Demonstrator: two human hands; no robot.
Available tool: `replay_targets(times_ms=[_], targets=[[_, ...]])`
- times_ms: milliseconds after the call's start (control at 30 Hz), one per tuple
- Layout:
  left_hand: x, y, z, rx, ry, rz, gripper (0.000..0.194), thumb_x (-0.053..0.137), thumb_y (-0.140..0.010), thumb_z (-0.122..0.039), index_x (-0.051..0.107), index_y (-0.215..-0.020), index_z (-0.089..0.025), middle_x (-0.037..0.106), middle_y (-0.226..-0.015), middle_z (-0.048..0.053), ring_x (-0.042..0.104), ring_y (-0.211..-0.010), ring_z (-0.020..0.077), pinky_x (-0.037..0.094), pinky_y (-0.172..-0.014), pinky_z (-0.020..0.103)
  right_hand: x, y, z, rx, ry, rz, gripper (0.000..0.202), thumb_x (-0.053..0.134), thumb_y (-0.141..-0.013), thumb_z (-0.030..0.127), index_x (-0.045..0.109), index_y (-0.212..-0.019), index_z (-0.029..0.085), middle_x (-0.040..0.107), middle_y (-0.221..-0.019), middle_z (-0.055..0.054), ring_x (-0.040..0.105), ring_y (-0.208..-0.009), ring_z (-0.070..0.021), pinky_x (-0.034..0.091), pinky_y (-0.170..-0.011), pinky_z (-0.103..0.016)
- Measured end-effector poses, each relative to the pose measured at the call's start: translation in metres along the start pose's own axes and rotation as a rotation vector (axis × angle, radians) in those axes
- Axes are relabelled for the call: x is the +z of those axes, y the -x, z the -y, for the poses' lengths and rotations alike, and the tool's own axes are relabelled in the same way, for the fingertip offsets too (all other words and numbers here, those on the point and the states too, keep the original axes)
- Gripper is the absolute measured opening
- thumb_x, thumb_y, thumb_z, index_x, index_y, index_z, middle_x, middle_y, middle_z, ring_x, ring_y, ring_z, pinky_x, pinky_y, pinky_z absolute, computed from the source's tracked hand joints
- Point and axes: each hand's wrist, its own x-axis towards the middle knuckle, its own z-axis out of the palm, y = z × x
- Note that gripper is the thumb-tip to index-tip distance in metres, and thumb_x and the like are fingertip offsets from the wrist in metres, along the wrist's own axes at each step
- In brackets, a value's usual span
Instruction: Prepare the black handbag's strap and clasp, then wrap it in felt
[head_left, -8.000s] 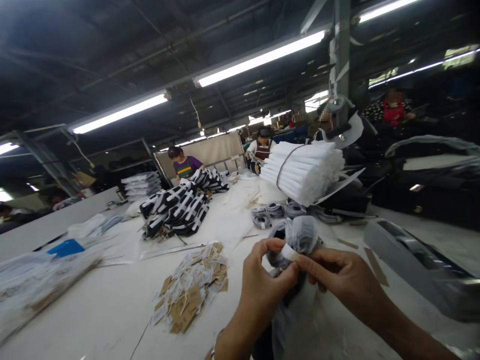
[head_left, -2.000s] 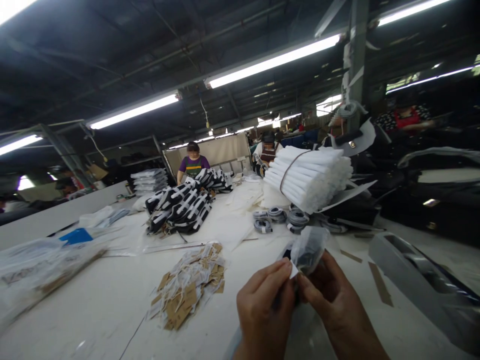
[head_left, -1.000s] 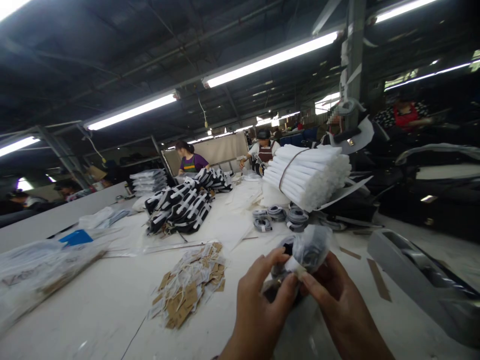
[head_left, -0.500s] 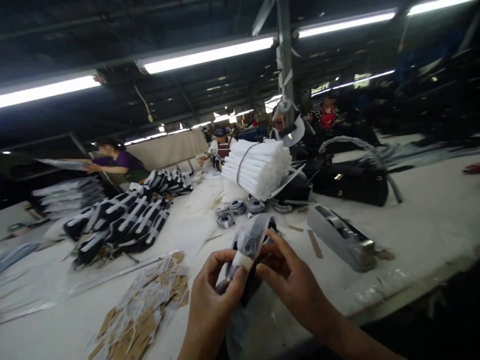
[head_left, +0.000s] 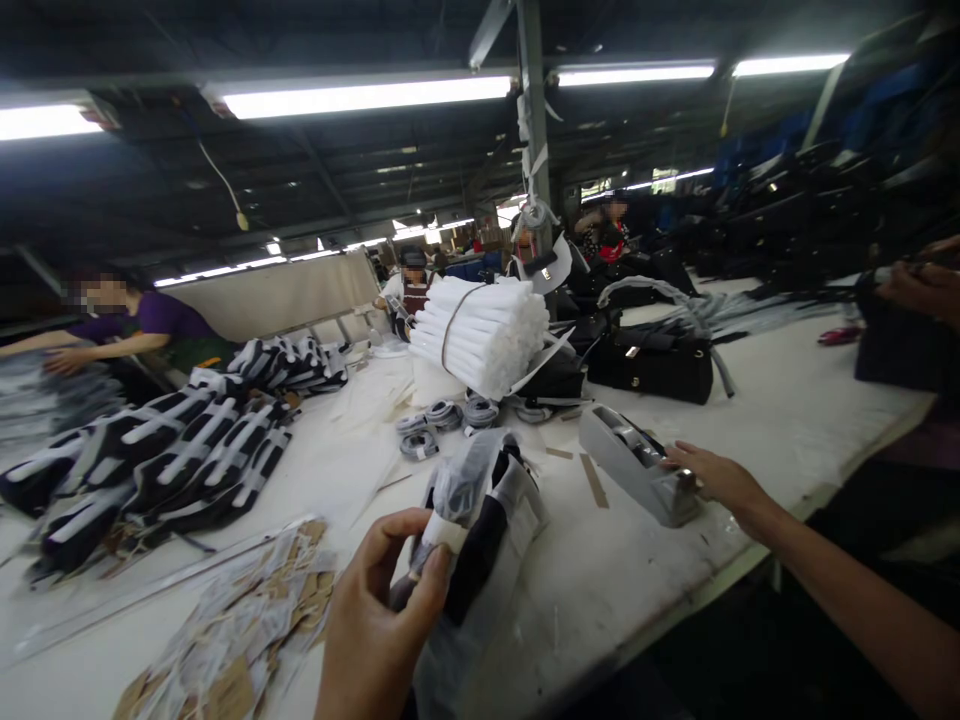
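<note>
Left hand: low at the near edge of the table, thumb and fingers clamped on the twisted neck of a clear plastic bag. The film is thin, crinkled and glossy, and a dark, soft garment shows through it. A short strip of pale tape wraps the neck just under the thumb. The bag stands up from the grip and leans right, its lower end trailing onto the white table.

Right hand: stretched out to the right, fingers loosely spread and laid on the near end of a grey tape dispenser, a long, heavy-looking wedge. Whether they pinch any tape cannot be told.

Around them:
- A heap of brown card tags with white strings, flat and rectangular, left of the held bag.
- Folded black garments with white stripes, piled in soft rows.
- Small coils of grey strap beyond the bag.
- A bound stack of white sheets, tied with a dark band.
- A black bag with metal fittings beside it.
- A person in a purple top reaching over the far left.
</note>
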Motion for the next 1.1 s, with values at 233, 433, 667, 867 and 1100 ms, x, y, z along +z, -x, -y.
replay_targets(times_ms=[233, 433, 667, 867, 1100], targets=[[-0.003, -0.002, 0.002, 0.003, -0.037, 0.009, 0.042, 0.07, -0.076, -0.058, 0.062, -0.099, -0.024, 0.072, -0.089, -0.001, 0.064, -0.084, 0.0173, 0.047, -0.068, 0.021, -0.023, 0.028, 0.03, 0.047, -0.412, 0.028, 0.038, 0.067, -0.071, 0.062, 0.081, -0.081, 0.029, 0.062, -0.139, -0.005, 0.05, -0.136, -0.0338, 0.03, -0.121, -0.047], [-0.005, -0.004, 0.002, 0.018, -0.05, -0.01, 0.045, 0.07, -0.074, -0.061, 0.063, -0.097, -0.024, 0.073, -0.089, 0.001, 0.067, -0.086, 0.0211, 0.05, -0.078, 0.027, -0.024, 0.058, 0.006, 0.267, -0.548, 0.113, 0.048, 0.079, -0.063, 0.062, 0.081, -0.093, 0.026, 0.076, -0.11, -0.011, 0.068, -0.111, -0.0353, 0.05, -0.107, -0.049], [-0.006, -0.006, 0.004, 0.004, -0.054, -0.003, 0.047, 0.073, -0.072, -0.062, 0.065, -0.097, -0.023, 0.073, -0.088, 0.002, 0.067, -0.083, 0.0208, 0.049, -0.065, 0.024, 0.0, 0.078, -0.024, 0.311, -0.54, 0.05, 0.041, 0.086, -0.056, 0.059, 0.081, -0.078, 0.024, 0.077, -0.087, -0.012, 0.072, -0.074, -0.0311, 0.063, -0.077, -0.044], [0.0, -0.003, 0.003, 0.0, -0.021, 0.027, 0.036, 0.072, -0.077, -0.051, 0.065, -0.096, -0.022, 0.072, -0.09, 0.003, 0.066, -0.084, 0.0196, 0.047, -0.062, 0.022, 0.017, 0.123, 0.075, -0.09, -0.561, 0.357, 0.036, 0.074, -0.082, 0.056, 0.079, -0.087, 0.021, 0.072, -0.076, -0.007, 0.066, -0.07, -0.0213, 0.059, -0.074, -0.032], [0.006, -0.001, 0.004, 0.147, -0.128, 0.042, 0.019, 0.067, -0.078, -0.028, 0.066, -0.096, -0.022, 0.069, -0.086, 0.0, 0.062, -0.08, 0.0179, 0.048, -0.072, 0.028, 0.042, 0.173, 0.199, -0.255, -0.816, 0.703, 0.034, 0.072, -0.086, 0.052, 0.076, -0.075, 0.021, 0.068, -0.066, -0.004, 0.062, -0.059, -0.017, 0.055, -0.059, -0.026]])
